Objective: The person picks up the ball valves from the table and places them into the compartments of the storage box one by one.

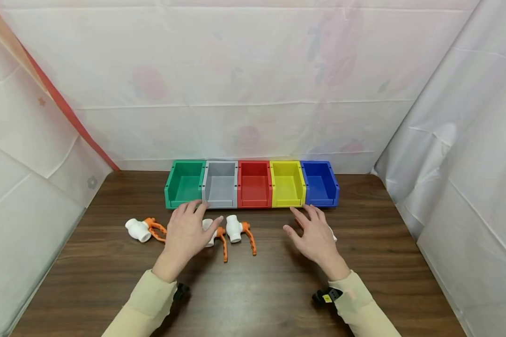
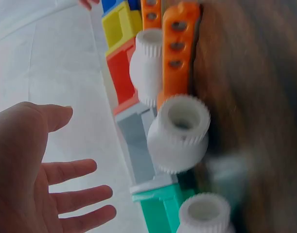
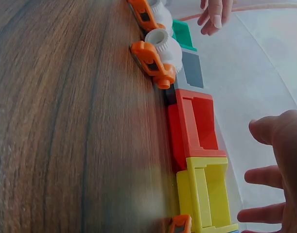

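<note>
My left hand (image 1: pixel 187 232) is held over the table with its fingers spread and holds nothing. Left of it lies a white ball valve with an orange handle (image 1: pixel 138 230), its handle tip hidden by the hand. A second ball valve (image 1: pixel 221 232) shows partly from behind the left thumb, and a third ball valve (image 1: pixel 234 229) lies just to its right. My right hand (image 1: pixel 317 238), fingers also spread and holding nothing, hovers over a fourth valve, mostly hidden; its orange handle (image 3: pixel 181 224) peeks in at the bottom of the right wrist view.
Behind the valves stands a joined row of bins: green (image 1: pixel 170 189), grey (image 1: pixel 220 204), red (image 1: pixel 255 204), yellow (image 1: pixel 287 203) and blue (image 1: pixel 334 189). They sit at the back of the dark wooden table (image 1: pixel 253 299), before a white curtain (image 1: pixel 244 75).
</note>
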Tool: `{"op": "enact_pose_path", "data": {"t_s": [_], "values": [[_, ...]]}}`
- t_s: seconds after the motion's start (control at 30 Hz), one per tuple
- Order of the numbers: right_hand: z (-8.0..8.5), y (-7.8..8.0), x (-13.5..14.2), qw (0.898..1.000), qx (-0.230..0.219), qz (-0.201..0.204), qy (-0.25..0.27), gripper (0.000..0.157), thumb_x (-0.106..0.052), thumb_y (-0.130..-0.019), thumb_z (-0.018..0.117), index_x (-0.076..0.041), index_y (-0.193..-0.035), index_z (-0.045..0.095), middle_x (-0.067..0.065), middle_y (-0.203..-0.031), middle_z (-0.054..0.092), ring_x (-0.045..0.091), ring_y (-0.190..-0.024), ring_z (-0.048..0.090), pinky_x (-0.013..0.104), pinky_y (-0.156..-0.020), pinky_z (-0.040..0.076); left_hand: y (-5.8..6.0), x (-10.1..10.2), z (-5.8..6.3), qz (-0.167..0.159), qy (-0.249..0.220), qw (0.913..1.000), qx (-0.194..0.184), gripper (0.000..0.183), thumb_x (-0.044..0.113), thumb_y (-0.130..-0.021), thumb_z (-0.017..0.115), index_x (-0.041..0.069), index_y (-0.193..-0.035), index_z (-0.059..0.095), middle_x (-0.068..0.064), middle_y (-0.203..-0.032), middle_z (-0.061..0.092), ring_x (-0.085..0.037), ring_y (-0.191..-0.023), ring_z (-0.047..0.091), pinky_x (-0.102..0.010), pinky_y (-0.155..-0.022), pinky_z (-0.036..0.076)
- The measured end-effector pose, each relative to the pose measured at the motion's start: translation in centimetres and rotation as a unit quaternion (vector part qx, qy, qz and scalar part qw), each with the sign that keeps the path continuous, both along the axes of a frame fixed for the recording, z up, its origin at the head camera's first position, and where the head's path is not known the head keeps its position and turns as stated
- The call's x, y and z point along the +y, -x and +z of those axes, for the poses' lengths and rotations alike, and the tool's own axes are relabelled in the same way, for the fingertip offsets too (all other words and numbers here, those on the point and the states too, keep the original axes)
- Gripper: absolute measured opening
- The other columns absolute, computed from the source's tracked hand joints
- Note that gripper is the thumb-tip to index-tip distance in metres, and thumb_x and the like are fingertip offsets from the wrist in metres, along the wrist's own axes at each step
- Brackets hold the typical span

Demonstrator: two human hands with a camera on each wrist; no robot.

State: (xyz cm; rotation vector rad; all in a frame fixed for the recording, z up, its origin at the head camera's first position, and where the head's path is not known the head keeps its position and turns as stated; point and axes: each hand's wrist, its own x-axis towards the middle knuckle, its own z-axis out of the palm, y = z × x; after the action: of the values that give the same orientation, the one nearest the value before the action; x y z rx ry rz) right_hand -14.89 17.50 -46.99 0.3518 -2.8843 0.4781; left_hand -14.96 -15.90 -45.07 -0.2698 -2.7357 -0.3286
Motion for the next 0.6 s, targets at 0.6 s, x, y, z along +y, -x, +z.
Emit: {"op": "enact_pose_path", "data": {"t_s": [0.6], "values": [[-0.1,0.0,1.5,0.996,0.058,0.011,0.071,0.037,-0.041,-0.089,0.06,-0.021,-0.12,0.065,0.008,-0.123,0.057,0.025,-0.114,0.046,0.046,-0.09,0.043,2.0,-5.1,1.6,0.023,-0.017,0.9985,-0.046,0.039,0.034,-0.09,0.059,0.006,-0.117,0.062,-0.017,-0.117,0.06,-0.037,-0.096,0.058,-0.052,-0.071,0.048]]}}
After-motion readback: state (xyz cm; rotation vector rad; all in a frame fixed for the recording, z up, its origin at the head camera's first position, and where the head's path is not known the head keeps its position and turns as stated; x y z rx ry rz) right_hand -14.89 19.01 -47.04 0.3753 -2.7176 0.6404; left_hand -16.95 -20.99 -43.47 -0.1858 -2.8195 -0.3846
